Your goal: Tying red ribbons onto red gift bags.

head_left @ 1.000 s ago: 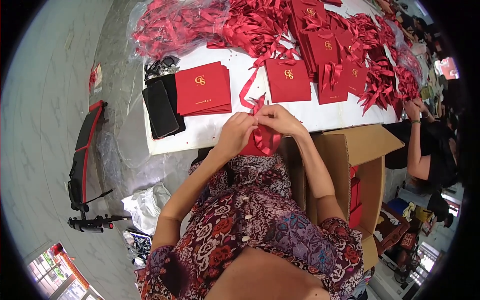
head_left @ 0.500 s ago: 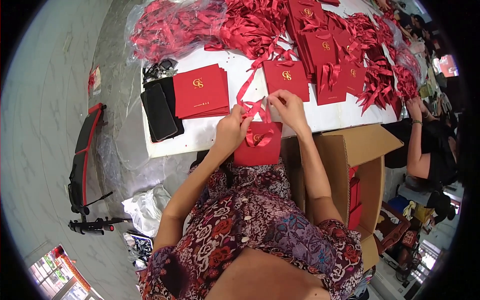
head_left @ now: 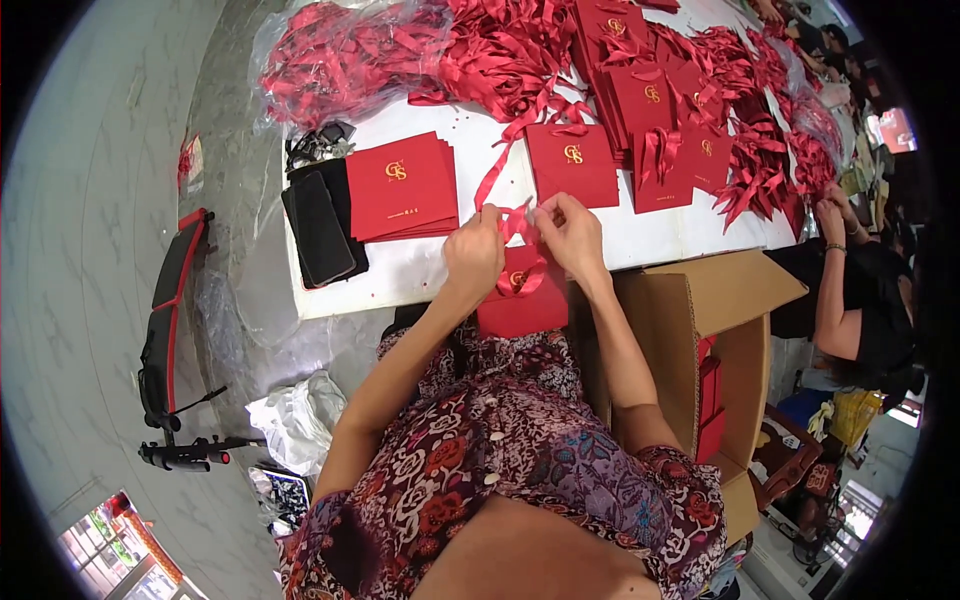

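Note:
A small red paper gift bag [head_left: 522, 308] with a gold emblem and a ribbon handle lies at the table's front edge, partly over my lap. Above it, both hands pinch a red satin ribbon [head_left: 516, 226]. My left hand [head_left: 474, 252] is closed on the ribbon's left side. My right hand [head_left: 571, 232] grips its other side between thumb and forefinger. The ribbon's exact loops are partly hidden by the fingers. Just beyond the hands lies a loose ribbon strand [head_left: 490, 180]. To the left rests a stack of flat red bags [head_left: 402, 188].
A black phone [head_left: 318, 228] lies by the table's left edge. Heaps of red ribbon [head_left: 350, 60] in plastic cover the far side. More red bags [head_left: 572, 165] lie ahead and right. An open cardboard box [head_left: 735, 300] holding red bags stands at my right. A co-worker [head_left: 840, 290] works farther right.
My hands have drawn slightly closer together, the left shifting right. The ribbon between them is gathered into a tighter shape. The bag below has moved slightly right and down.

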A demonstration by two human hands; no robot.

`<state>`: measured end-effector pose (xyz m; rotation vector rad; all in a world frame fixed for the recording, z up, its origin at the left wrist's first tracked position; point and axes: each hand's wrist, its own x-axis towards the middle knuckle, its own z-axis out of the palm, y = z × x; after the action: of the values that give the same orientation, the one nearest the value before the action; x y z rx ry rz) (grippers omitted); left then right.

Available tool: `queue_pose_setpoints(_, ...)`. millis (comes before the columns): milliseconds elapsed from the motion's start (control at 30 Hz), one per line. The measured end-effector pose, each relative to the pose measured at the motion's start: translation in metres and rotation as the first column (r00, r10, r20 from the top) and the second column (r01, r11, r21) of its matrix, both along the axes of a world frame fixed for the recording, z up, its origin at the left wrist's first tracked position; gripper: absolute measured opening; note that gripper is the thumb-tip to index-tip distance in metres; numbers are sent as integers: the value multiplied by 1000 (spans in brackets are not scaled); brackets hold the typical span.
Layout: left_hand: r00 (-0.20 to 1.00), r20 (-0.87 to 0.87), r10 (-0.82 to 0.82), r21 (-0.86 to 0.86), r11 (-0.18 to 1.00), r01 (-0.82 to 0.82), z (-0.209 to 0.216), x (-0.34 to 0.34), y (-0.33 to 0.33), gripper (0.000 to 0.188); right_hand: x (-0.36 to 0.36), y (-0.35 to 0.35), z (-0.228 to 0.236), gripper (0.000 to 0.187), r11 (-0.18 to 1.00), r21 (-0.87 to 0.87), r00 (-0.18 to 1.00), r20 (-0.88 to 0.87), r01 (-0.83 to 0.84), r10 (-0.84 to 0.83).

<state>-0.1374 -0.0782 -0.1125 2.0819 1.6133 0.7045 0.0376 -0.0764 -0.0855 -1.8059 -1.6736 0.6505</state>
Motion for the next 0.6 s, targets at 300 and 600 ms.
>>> queue_pose_setpoints(300,661,739,128,-110,992,-69,5,6,-12,18,-17,-10,-14,18,990,-53,870,-485,-131,89)
queue_pose_setpoints(600,651,747,134,-181,984,4,14,5,-18,13,-15,-7,-17,13,985,-78,748,-660,-157,67)
